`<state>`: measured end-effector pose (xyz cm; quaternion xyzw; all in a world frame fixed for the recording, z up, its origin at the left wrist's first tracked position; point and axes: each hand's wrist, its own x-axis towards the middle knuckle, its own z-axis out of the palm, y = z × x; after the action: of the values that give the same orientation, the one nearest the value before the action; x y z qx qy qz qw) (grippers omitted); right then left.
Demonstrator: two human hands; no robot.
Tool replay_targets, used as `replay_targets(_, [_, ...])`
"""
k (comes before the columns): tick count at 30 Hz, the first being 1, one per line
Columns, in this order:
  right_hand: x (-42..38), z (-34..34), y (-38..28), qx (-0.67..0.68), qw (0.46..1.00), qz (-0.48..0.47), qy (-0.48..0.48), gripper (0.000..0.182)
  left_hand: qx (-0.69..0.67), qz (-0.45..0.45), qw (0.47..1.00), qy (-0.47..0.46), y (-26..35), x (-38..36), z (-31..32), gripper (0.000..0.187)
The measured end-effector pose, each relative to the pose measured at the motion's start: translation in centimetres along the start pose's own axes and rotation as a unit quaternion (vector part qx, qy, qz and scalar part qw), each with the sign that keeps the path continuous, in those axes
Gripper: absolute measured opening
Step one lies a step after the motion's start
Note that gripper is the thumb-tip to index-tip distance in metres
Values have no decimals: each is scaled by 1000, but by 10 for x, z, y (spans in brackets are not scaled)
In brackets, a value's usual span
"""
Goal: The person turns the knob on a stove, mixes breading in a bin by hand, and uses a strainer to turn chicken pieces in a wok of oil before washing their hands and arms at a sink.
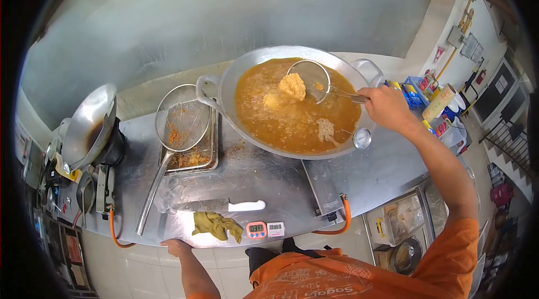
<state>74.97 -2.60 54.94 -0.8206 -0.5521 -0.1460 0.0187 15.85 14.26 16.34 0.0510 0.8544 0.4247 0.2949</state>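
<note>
My right hand (387, 107) is closed around the handle of a round wire strainer (317, 92), whose mesh is in the oil of a large metal wok (230, 109). A golden fried piece (292, 86) lies at the strainer's left side, and a paler piece (272, 101) floats just left of it. A round dial thermometer (362, 138) sits at the wok's front right rim. My left hand (177, 247) rests at the table's front edge, its fingers partly hidden, below a green cloth (217, 226).
A long-handled skimmer (183, 118) lies over a crumb-filled rack (191, 159). Nearer me are a white-handled knife (246, 206), a pink timer (256, 230) and a white timer (275, 229). Another wok (92, 128) stands at the left. An orange hose (346, 215) hangs from the burner.
</note>
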Motion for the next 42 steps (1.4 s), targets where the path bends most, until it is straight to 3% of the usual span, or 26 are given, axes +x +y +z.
replay_targets(4, [-6, -9, 2, 4, 1000, 20, 8, 27, -8, -24, 1000, 7, 5, -8, -2, 89])
replay_targets(10, [-5, -16, 20, 113, 993, 25, 3, 29, -17, -24, 1000, -5, 1, 0, 0, 88])
replay_targets(16, [-2, -29, 37, 99, 993, 59, 9, 29, -8, -22, 1000, -4, 2, -4, -1, 86])
replay_targets(19, [5, -35, 49, -43, 995, 90, 30, 26, -29, -19, 999, -16, 0, -1, 0, 86])
replay_targets(22, [22, -40, 60, -186, 977, 100, -39, 20, -37, -22, 999, -9, 2, -4, 0, 86])
replay_targets(28, [38, -18, 57, -241, 966, 53, -72, 15, -27, -19, 999, -21, 4, -5, -4, 86])
replay_targets(31, [45, -6, 42, -125, 964, 16, -234, 21, -18, -28, 999, -8, 9, -15, -5, 86])
replay_targets(34, [65, 32, 58, 14, 955, -30, -295, 27, -25, -39, 999, 5, 9, -16, -3, 86])
replay_targets(37, [72, 29, 30, 110, 927, 62, -354, 33, 5, -18, 1000, -1, 0, 4, 1, 87])
replay_targets(42, [92, 59, 4, 242, 897, 111, -353, 33, -21, -24, 999, -23, 2, 1, 0, 89])
